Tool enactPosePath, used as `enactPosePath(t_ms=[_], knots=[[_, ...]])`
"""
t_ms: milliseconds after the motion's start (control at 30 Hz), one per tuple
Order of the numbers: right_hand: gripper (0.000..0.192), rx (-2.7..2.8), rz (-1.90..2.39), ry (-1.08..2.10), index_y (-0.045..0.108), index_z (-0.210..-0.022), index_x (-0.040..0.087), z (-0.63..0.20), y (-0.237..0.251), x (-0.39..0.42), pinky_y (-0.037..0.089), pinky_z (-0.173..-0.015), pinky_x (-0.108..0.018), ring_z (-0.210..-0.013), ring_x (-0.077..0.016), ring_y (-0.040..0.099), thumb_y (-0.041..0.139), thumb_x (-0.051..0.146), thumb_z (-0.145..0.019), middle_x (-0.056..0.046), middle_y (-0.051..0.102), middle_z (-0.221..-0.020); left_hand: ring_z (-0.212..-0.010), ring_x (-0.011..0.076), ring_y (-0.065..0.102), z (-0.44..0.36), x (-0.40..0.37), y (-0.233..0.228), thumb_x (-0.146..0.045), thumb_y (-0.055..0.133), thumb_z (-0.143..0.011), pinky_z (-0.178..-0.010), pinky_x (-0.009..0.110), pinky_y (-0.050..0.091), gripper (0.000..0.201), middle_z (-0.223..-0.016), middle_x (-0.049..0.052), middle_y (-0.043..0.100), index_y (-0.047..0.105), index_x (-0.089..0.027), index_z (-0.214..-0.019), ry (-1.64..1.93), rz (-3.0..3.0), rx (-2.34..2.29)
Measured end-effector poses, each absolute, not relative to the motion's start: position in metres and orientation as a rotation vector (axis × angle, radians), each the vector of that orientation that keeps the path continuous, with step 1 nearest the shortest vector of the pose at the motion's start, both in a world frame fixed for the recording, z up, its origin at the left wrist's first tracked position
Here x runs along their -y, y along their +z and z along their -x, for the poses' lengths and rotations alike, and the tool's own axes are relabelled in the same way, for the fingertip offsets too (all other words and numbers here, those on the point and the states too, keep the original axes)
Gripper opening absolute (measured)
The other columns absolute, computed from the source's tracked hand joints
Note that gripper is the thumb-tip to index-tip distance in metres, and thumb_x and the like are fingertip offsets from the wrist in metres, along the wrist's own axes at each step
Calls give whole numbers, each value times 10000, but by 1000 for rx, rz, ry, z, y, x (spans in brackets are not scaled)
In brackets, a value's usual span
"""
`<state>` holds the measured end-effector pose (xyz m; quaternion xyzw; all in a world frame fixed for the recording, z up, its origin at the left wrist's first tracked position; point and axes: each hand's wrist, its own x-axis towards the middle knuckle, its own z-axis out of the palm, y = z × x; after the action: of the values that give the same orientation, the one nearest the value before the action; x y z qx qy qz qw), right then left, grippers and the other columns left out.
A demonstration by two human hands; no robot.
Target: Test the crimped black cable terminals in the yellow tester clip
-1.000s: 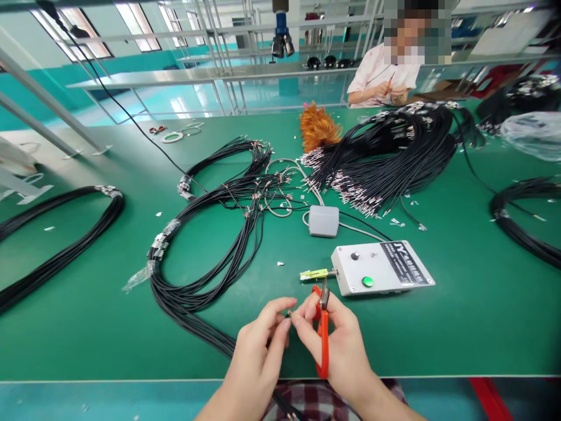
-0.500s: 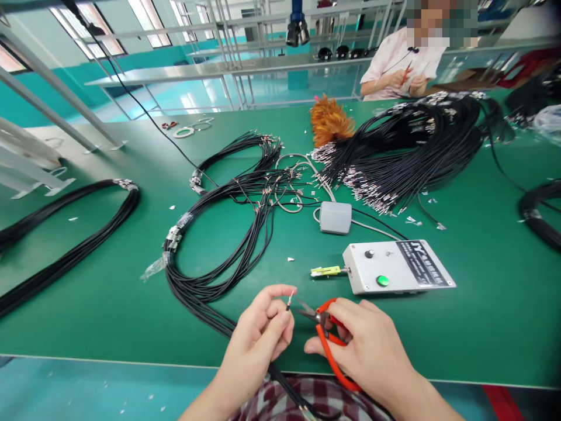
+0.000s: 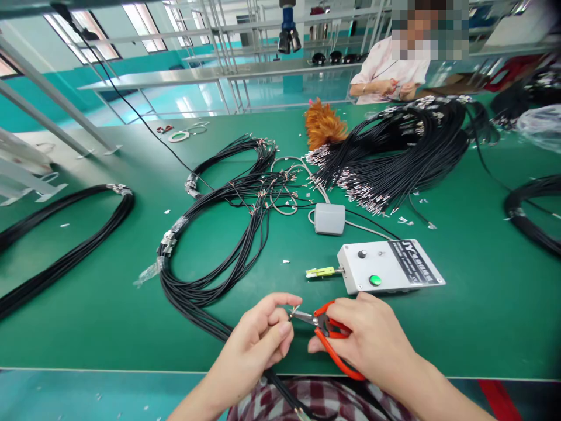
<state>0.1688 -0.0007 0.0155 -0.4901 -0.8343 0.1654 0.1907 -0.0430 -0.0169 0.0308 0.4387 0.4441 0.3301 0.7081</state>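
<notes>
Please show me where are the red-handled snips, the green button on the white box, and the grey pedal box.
red-handled snips [image 3: 329, 334]: head view, on the red handle beside the pivot.
green button [image 3: 374, 280]: head view, on the middle of the button's top.
grey pedal box [image 3: 329, 218]: head view, on its flat top face.

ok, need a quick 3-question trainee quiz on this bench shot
1. True or false: the right hand holds orange-handled metal snips.
2. What does the left hand pinch? A) thin black wire end B) grey plastic pedal box C) orange feather duster
3. Fill in: the white metal control box carries a round ____ button.

Key: 1 true; 2 A; 3 green.
</notes>
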Motion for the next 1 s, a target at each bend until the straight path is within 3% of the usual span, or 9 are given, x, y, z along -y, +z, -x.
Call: enactPosePath(t_ms=[267,467,733,1000], knots=[[526,2277,1374,500,615,-594,206,-167,9,6,270,-550,-278,-458,-96,480,586,689,-801,34,645,-543,-441,46,246,42,16,34,-474,630,-888,-403,184,163,419,-588,-84,443,567,-167,-1166,706,-954,-1018],[562,2192,1371,638,546,-536,193,-168,3,15,283,-560,-266,-451,-75,469,559,664,-841,41,628,-529,-465,52,257,37,18,34,-501,641,-872,-403,178,151,453,-598,-81,418,573,-168,-1172,691,-973,-1045],[514,2190,1437,560,583,-613,207,-169,5,17,266,-577,-279,-470,-95,488,574,677,-821,29,639,-557,-472,59,259,38,18,23,-493,629,-881,-402,170,160,480,-606,-70,434,552,-190,-1245,675,-985,-1070],[576,2217,1430,567,530,-557,193,-168,3,16,241,-573,-275,-452,-81,447,529,694,-839,35,627,-534,-459,49,231,38,18,29,-487,642,-875,-397,167,151,463,-597,-78,424,566,-182,-1214,674,-970,-1052]])
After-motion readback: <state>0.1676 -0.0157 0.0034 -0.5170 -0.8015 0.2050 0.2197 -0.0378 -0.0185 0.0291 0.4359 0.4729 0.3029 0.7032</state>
